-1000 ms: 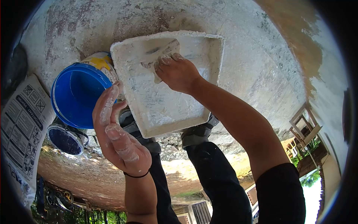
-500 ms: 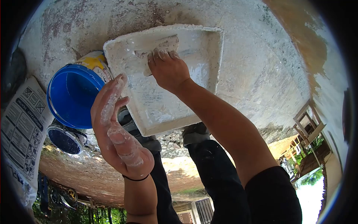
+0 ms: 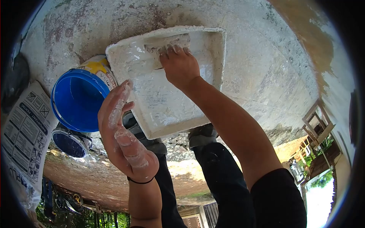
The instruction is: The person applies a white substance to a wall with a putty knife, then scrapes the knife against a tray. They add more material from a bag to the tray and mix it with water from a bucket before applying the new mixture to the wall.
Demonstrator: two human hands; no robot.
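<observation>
My right hand (image 3: 180, 67) is closed, knuckles up, over a flat plaster-coated blade (image 3: 180, 39) inside the shallow tray (image 3: 222, 57). Beyond my fingers the blade's far part shows; my hand hides the rest. Wet white plaster (image 3: 157, 98) is smeared over the tray floor. My left hand (image 3: 127, 140) is raised near the tray's left edge, fingers stretched out and slightly curved, with white smears on palm and fingers. It holds nothing.
Left of the tray lies a tipped blue-lined bucket (image 3: 78, 100). Below it is a smaller dark-blue container (image 3: 70, 143). A printed sack (image 3: 28, 129) lies at far left. My legs (image 3: 224, 178) stand below the tray, and a rough wall (image 3: 266, 45) surrounds it.
My right hand and the blade have slid a little to the right in the tray. The left hand keeps its pose, slightly shifted right, along with the bucket as the view moves.
</observation>
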